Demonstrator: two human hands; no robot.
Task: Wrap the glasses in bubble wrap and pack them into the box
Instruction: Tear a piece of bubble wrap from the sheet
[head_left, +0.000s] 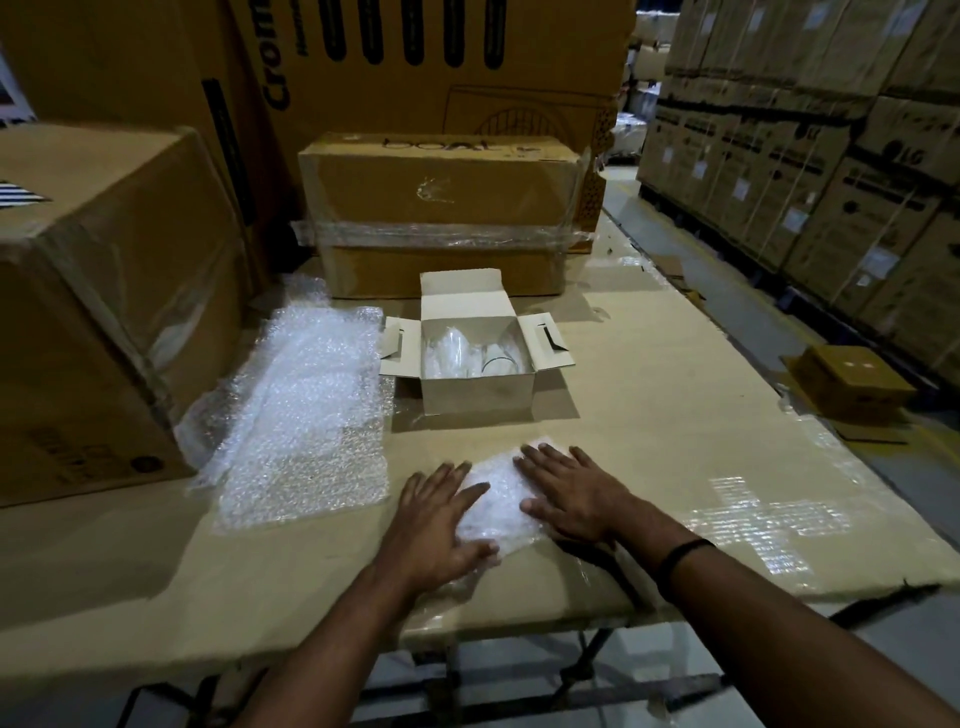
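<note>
Bubble wrap (496, 501), a small clear sheet, is flattened under my left hand (441, 525) and right hand (566, 493), fingers straight, so next I'd fetch a clear glass (454, 348) from the open white cardboard box (478, 395) just behind.

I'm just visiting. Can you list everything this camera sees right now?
white box: one, white, open, mid-table
glasses: at least two, clear, inside white box
bubble wrap sheets: pile, clear, left of white box
bubble wrap piece: one, clear, under both hands
taped carton: one, brown, behind white box
large carton: one, brown, far left
small carton: one, brown, right of table
stacked cartons: many, brown, far right
table: one, cardboard-covered
wristband: one, black, right wrist
left hand: flat on bubble wrap piece
right hand: flat on bubble wrap piece
</note>
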